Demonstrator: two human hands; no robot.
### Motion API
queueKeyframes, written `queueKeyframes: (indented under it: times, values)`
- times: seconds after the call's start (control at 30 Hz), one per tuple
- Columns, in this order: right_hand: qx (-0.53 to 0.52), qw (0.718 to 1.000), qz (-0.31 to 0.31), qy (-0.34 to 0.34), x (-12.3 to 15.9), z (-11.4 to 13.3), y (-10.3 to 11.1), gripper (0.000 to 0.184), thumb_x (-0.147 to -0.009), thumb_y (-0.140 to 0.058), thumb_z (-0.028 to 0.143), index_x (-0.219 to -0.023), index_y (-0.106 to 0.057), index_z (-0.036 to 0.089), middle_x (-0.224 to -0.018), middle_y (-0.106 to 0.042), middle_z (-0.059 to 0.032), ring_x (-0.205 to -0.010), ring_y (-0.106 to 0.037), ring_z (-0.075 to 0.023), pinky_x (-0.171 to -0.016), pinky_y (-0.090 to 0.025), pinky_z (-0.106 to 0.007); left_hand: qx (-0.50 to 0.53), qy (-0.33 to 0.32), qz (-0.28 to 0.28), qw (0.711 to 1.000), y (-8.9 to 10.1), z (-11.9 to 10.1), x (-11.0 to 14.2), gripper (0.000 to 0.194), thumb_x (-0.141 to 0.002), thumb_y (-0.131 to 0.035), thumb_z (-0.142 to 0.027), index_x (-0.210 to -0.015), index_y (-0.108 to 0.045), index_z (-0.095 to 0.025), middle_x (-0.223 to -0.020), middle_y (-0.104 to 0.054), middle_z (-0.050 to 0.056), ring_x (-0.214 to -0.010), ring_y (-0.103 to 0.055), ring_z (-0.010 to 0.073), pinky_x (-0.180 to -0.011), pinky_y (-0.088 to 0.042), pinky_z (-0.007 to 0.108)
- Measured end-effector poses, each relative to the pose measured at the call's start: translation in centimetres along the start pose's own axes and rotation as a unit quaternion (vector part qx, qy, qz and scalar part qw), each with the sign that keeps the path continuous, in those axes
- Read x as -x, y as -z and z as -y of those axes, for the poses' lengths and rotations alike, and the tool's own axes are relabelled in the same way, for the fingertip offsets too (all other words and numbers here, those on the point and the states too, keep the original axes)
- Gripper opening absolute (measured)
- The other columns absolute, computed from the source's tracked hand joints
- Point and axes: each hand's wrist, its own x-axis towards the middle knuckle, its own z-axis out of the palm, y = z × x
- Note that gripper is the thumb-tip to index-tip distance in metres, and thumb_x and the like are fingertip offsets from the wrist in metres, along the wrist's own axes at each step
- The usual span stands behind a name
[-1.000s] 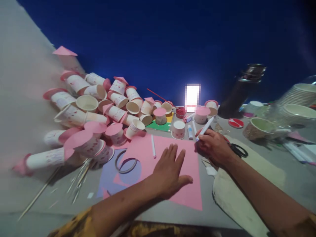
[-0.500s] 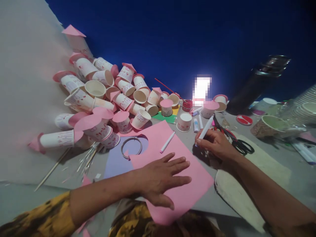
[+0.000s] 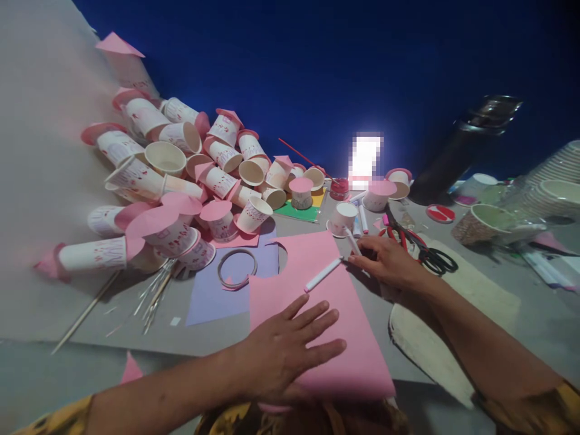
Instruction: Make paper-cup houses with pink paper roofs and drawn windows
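Observation:
My left hand (image 3: 296, 347) lies with its fingers spread on a pink paper sheet (image 3: 362, 326), whose upper left corner has a curved cut-out. Between the fingers of my right hand (image 3: 385, 260) is a white marker (image 3: 352, 241), held just past the sheet's right edge. A second white marker (image 3: 322, 275) with a pink end lies on the sheet, its tip close to my right fingers. Left of the sheet, a thin round ring (image 3: 219, 275) rests on purple paper (image 3: 202, 308). A decorated white paper cup (image 3: 343, 219) stands beyond the held marker.
Many paper cups with pink paper tops (image 3: 163, 226) are heaped at the left. Scissors (image 3: 437, 260) lie right of my right hand, beside a pale cloth (image 3: 480, 290). A dark bottle (image 3: 453, 151) and stacked cups (image 3: 555, 193) stand at the back right.
The pink sheet has turned and shifted under my left hand, baring more purple paper. My right hand has lowered its marker leftward toward the sheet's edge. The marker on the sheet moved with it.

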Motion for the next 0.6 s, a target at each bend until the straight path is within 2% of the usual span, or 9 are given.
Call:
queueKeyframes:
  times: [0.1,0.17,0.3,0.37,0.47,0.5,0.53,0.6]
  values:
    - [0.064,0.998,0.024,0.006,-0.2,-0.7,0.2,0.029,-0.095,-0.06,0.037,-0.072,-0.061,0.019,-0.075,-0.064,-0.0027,-0.071,-0.057,-0.0186,-0.066,-0.035,-0.03,-0.029,-0.01,-0.01,0.999,-0.1,-0.1,0.1,0.079,-0.097,-0.057,-0.057,-0.163,-0.029,-0.025,-0.171,-0.024,0.018,-0.158,-0.025,0.0362,-0.128,-0.014,0.062]
    - [0.061,0.998,0.027,0.01,-0.1,-0.5,0.0,0.025,-0.095,-0.061,0.034,-0.076,-0.063,0.019,-0.079,-0.067,-0.0034,-0.073,-0.059,-0.0191,-0.068,-0.037,-0.03,-0.052,0.002,-0.023,0.998,-0.6,-0.4,-0.2,0.069,-0.1,-0.057,-0.041,-0.162,-0.031,-0.025,-0.17,-0.028,0.016,-0.158,-0.027,0.0344,-0.128,-0.015,0.06]
    - [0.036,0.998,0.018,0.049,0.4,0.9,-1.0,0.015,-0.095,-0.066,0.032,-0.099,-0.071,0.018,-0.094,-0.072,-0.0057,-0.083,-0.064,-0.0202,-0.073,-0.042,-0.03,-0.077,0.01,-0.036,0.996,-1.1,-1.0,-0.3,0.064,-0.1,-0.051,-0.019,-0.161,-0.033,-0.024,-0.169,-0.033,0.016,-0.157,-0.029,0.0328,-0.128,-0.018,0.06]
    - [0.071,0.994,0.04,0.073,0.7,1.6,-1.5,0.018,-0.096,-0.067,0.032,-0.107,-0.072,0.019,-0.096,-0.072,-0.0061,-0.084,-0.065,-0.0204,-0.072,-0.041,-0.03,-0.069,0.008,-0.034,0.997,-0.5,-1.2,0.0,0.063,-0.099,-0.052,-0.018,-0.159,-0.035,-0.023,-0.168,-0.033,0.017,-0.156,-0.031,0.0342,-0.127,-0.02,0.062]
    - [0.136,0.985,0.076,0.075,1.0,2.2,-1.7,0.019,-0.098,-0.065,0.035,-0.099,-0.074,0.019,-0.092,-0.07,-0.0061,-0.082,-0.065,-0.0206,-0.067,-0.037,-0.03,0.005,-0.006,-0.03,1.0,1.1,-1.2,0.4,0.059,-0.096,-0.059,-0.026,-0.153,-0.044,-0.023,-0.164,-0.042,0.016,-0.154,-0.035,0.0323,-0.127,-0.025,0.06]
    - [0.144,0.983,0.083,0.072,1.0,2.3,-1.7,0.02,-0.099,-0.065,0.036,-0.098,-0.074,0.019,-0.092,-0.07,-0.0063,-0.083,-0.065,-0.0207,-0.067,-0.036,-0.029,0.045,-0.005,-0.043,0.998,1.6,-1.2,0.5,0.054,-0.095,-0.06,-0.028,-0.148,-0.048,-0.024,-0.161,-0.048,0.013,-0.153,-0.038,0.0292,-0.128,-0.028,0.056]
    - [0.147,0.983,0.089,0.068,1.0,2.3,-1.7,0.02,-0.099,-0.064,0.036,-0.099,-0.075,0.019,-0.092,-0.07,-0.0062,-0.084,-0.066,-0.0207,-0.066,-0.035,-0.029,0.083,0.009,-0.08,0.993,1.9,-1.1,0.5,0.046,-0.096,-0.059,-0.028,-0.141,-0.053,-0.024,-0.155,-0.055,0.011,-0.151,-0.041,0.0255,-0.127,-0.032,0.05]
    - [0.147,0.983,0.093,0.056,1.0,2.4,-1.5,0.02,-0.099,-0.065,0.037,-0.1,-0.075,0.02,-0.093,-0.071,-0.0059,-0.084,-0.067,-0.0206,-0.067,-0.036,-0.029,0.109,0.085,-0.185,0.973,1.8,-0.7,0.2,0.037,-0.099,-0.053,-0.023,-0.135,-0.055,-0.025,-0.147,-0.062,0.011,-0.147,-0.047,0.0224,-0.121,-0.042,0.043]
